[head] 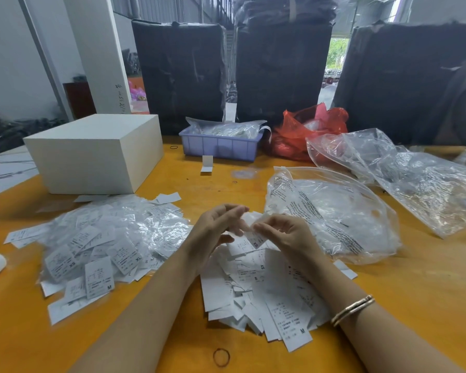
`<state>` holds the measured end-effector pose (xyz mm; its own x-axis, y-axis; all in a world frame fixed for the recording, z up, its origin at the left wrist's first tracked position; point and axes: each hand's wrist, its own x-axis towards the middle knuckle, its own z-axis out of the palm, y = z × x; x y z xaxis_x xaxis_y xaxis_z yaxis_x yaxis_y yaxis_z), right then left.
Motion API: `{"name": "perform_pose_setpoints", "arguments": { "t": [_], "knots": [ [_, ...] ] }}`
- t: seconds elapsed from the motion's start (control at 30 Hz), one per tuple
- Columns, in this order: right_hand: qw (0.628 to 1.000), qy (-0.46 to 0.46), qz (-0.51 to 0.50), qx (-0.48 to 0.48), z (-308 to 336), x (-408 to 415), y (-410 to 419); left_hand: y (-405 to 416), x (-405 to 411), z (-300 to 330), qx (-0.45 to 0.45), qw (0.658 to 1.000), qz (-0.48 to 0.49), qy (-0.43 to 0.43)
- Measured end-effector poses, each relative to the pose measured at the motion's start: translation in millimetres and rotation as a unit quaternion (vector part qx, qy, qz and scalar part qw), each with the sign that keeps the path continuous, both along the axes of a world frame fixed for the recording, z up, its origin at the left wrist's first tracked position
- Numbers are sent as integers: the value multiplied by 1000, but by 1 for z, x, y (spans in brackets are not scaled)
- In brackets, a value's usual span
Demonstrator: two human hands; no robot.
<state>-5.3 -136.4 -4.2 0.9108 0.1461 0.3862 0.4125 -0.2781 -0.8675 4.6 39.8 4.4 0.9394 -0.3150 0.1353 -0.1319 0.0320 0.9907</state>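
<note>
Both grips closed: left hand [217,228] and right hand [287,234] pinch one XS label [256,239] just above the loose labels [253,286] on the surface [401,305]. Bagged pile [105,238] large, loose heap comparable. Judged roughly half done.

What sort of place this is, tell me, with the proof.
Probably a garment packing workshop or warehouse: heaps of size tags on the table, tall black-wrapped bales behind it, and clear plastic bags at the right.
</note>
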Motion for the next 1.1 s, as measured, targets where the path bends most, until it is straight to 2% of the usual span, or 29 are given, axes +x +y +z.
{"name": "perform_pose_setpoints", "arguments": {
  "t": [0.1, 0.2, 0.37, 0.5, 0.63, 0.9, 1.1],
  "knots": [
    [999, -5, 17, -30, 1, -1, 1, 0, 0, -2, 54, 998, -10, -16],
    [999, -1, 33, -25, 0, -1, 0, -2, 1, -6, 38, 999, 16, -32],
    [994, 20, 5, 104, -3, 3, -3, -1, 7, -8, -8, 995, 88, -45],
    [972, 12, -32, 234, -3, 5, -6, 0, 10, -9, -14, 992, 120, -47],
    [955, 4, -26, 296, 1, 3, -3, -1, 11, -10, -9, 991, 127, -51],
    [970, -7, -28, 242, -1, 3, -1, -2, 9, -9, -1, 990, 130, -60],
    [989, -6, -13, 147, -5, 6, 1, -2, 8, -9, -1, 990, 128, -58]
  ]
}}
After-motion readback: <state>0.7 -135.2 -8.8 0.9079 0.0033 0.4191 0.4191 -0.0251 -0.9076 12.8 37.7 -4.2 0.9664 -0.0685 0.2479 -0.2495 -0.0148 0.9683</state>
